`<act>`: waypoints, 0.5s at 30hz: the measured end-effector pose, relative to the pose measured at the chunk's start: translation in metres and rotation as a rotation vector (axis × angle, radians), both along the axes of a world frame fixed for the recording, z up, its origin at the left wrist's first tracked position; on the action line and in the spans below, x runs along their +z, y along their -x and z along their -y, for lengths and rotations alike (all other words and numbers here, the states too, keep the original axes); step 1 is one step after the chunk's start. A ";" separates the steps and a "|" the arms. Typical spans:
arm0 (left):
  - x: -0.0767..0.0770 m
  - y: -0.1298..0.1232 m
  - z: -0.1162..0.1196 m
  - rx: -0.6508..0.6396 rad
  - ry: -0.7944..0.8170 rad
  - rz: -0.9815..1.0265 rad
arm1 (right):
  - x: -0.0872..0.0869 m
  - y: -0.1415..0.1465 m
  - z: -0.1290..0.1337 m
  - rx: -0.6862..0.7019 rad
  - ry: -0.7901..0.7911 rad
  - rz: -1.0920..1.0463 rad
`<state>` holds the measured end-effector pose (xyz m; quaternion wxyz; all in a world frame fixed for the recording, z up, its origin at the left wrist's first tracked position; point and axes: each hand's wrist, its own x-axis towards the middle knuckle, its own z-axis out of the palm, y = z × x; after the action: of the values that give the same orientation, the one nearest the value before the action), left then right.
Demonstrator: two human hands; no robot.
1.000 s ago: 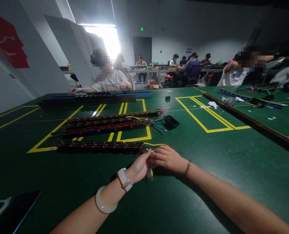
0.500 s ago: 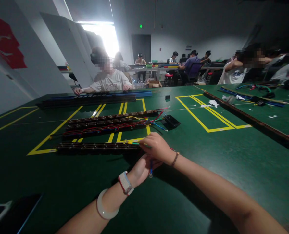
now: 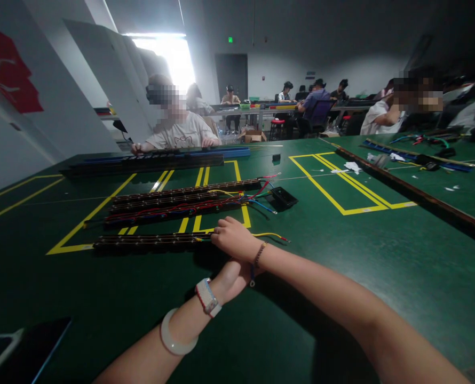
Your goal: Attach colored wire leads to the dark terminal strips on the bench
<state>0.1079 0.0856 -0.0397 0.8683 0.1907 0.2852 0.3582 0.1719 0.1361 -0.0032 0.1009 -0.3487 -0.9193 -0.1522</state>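
Observation:
My right hand [image 3: 234, 240], a beaded bracelet at its wrist, is closed at the right end of the nearest long dark strip [image 3: 149, 242]. A green wire with a yellow end [image 3: 199, 240] sticks out left of its fingers, along the strip. Below it, my left hand [image 3: 234, 278] is curled palm up, its fingertips hidden under the right wrist. A blue wire [image 3: 252, 280] with a ring terminal hangs beside those fingers. A yellow wire [image 3: 270, 235] with a red-sleeved end reaches out to the right past the right hand.
Behind lie more strips [image 3: 173, 202] with coloured wires and a black connector box [image 3: 283, 198]. A long brown rail [image 3: 413, 194] runs along the right. Yellow tape [image 3: 365, 211] marks the green table. Across it a person [image 3: 181, 128] handles blue rails. A dark flat object [image 3: 33, 352] lies front left.
My right hand has moved left along the strip, carrying the green wire's yellow end left. The yellow wire now shows on the right. My left hand has barely shifted.

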 end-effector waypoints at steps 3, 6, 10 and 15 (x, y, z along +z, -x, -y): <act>0.001 -0.002 0.003 -0.012 -0.040 0.002 | 0.002 -0.006 0.005 -0.026 -0.006 -0.067; 0.001 -0.001 0.006 -0.070 -0.110 0.009 | 0.004 -0.028 0.012 -0.073 0.008 -0.242; -0.004 0.004 0.006 -0.118 -0.185 0.021 | -0.004 -0.080 0.024 -0.215 0.016 -0.358; -0.004 0.009 0.003 -0.205 -0.220 -0.004 | -0.035 -0.131 0.040 -0.376 0.025 -0.370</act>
<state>0.0989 0.0822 -0.0434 0.8736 0.3137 0.2251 0.2963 0.3031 0.0960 -0.0382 0.2330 -0.5365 -0.8060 -0.0906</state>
